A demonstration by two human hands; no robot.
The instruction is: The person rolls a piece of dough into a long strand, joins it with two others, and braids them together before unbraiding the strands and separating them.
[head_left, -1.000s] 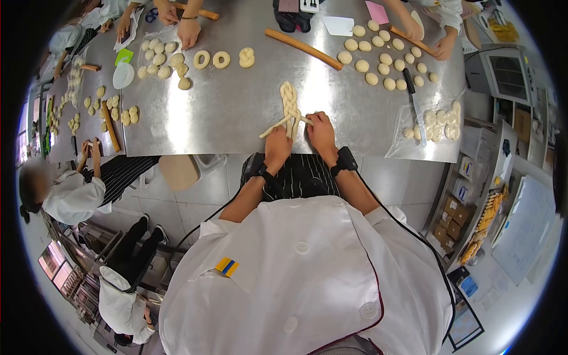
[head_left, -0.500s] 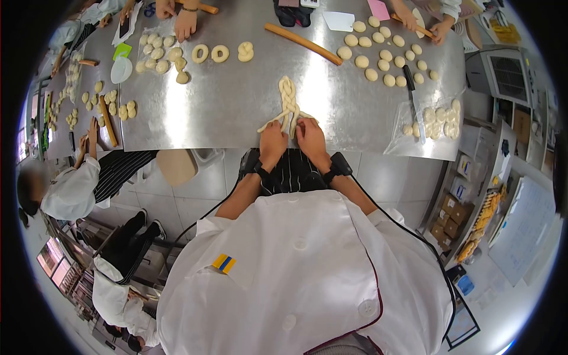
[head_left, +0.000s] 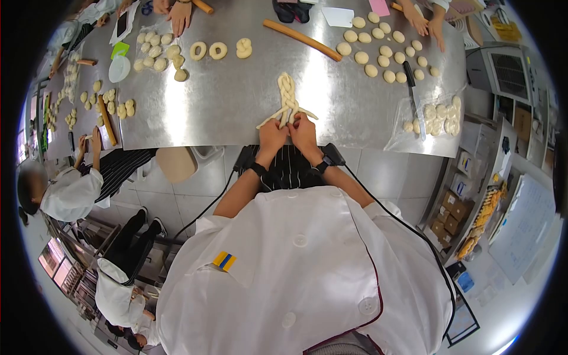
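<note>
A partly braided piece of dough (head_left: 287,90) lies on the steel table near its front edge, its loose strands spreading toward me. My left hand (head_left: 272,139) is closed at the lower left strands, fingertips pinched on the dough. Close beside it, my right hand (head_left: 304,134) has its fingers curled round a dough strand at the lower right. The two hands nearly touch, and their fingers partly hide the strand ends. One strand sticks out to each side beyond the hands.
Beyond the braid lie a rolling pin (head_left: 302,39), two dough rings (head_left: 218,51) and a dough knot (head_left: 244,48). Several dough balls (head_left: 384,61) sit right, near a black-handled knife (head_left: 414,97) and bagged dough (head_left: 441,120). Co-workers' hands (head_left: 180,18) rest at the far edge.
My right hand has moved left, closer to my left hand, and the strands between them have drawn together. At the far right, a co-worker's hands have shifted from gripping a rolling pin to stretched fingers.
</note>
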